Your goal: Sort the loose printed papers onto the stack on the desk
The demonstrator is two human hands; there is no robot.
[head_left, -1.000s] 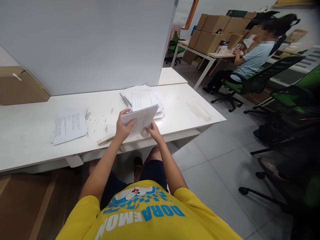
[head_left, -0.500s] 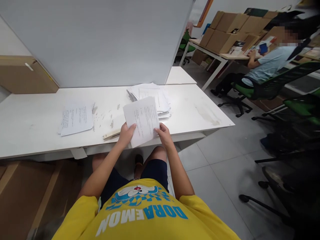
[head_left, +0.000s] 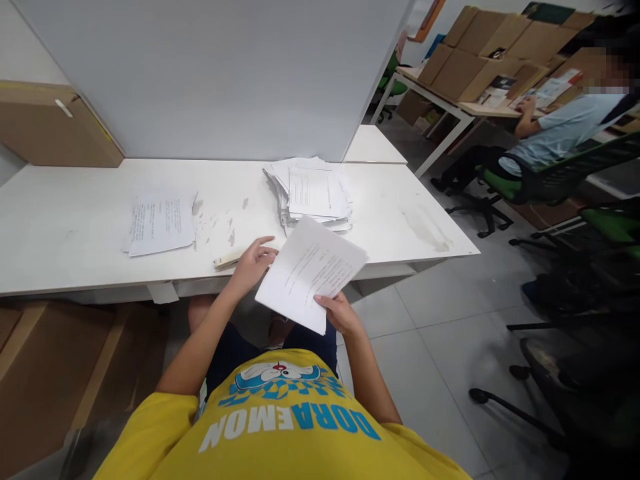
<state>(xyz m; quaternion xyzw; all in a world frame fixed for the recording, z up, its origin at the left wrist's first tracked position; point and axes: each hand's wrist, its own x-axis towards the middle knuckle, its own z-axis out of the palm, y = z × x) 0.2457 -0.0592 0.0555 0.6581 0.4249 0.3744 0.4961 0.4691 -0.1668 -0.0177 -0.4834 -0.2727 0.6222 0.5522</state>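
My right hand (head_left: pixel 341 312) grips a thin sheaf of printed paper (head_left: pixel 310 270) by its near right edge, thumb on top. The sheaf is held tilted in front of the desk's front edge. My left hand (head_left: pixel 254 263) is at the sheaf's left edge, fingers apart and loosely bent; it does not hold the paper. A beige, narrow object (head_left: pixel 227 260) lies by the desk edge beside my left hand, partly hidden by it. Behind the sheaf is an untidy pile of papers (head_left: pixel 315 190). Farther left on the desk rests a smaller stack of printed sheets (head_left: pixel 163 223).
A white desk (head_left: pixel 90 213) spans the front, backed by a tall grey panel (head_left: pixel 225 73). Cardboard boxes (head_left: pixel 55 127) stand at the left, others below. At right, a person in a light blue shirt (head_left: pixel 565 133) sits at another table, near office chairs (head_left: pixel 510 187).
My left hand has let go of the sheaf and opened. My right hand has drawn the sheaf nearer and turned it clockwise. The view has shifted slightly.
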